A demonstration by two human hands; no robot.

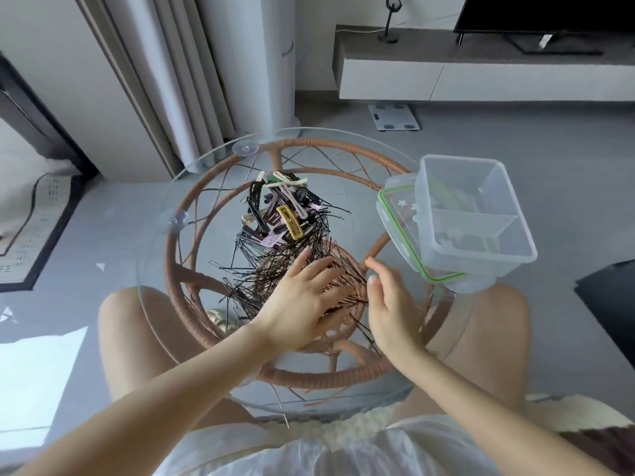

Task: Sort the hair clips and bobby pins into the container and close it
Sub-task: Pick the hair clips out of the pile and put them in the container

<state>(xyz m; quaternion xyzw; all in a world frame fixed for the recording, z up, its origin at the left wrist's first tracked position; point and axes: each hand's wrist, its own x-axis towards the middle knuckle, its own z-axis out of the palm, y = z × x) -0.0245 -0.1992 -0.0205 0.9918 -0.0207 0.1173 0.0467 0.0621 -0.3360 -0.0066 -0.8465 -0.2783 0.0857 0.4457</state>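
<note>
The left hand (302,304) lies palm down with fingers spread flat on the scattered pile of thin dark metal bobby pins (275,269), pressing on them without gripping any. The right hand (388,304) stands on edge just beside it, fingers straight and loosely together, holding nothing (its little-finger side looks to be at the glass, though contact is hard to judge). Beyond the fingertips of the left hand sits a heap of larger hair clips in black, white, pink and lilac (275,207), with a mustard-yellow rectangular clip (291,222) on top. All rest on a round clear glass tabletop over a brown wicker frame (206,166). Past the right hand stands a clear plastic divided container (474,214), open, resting on its green-rimmed clear lid (398,231).
</note>
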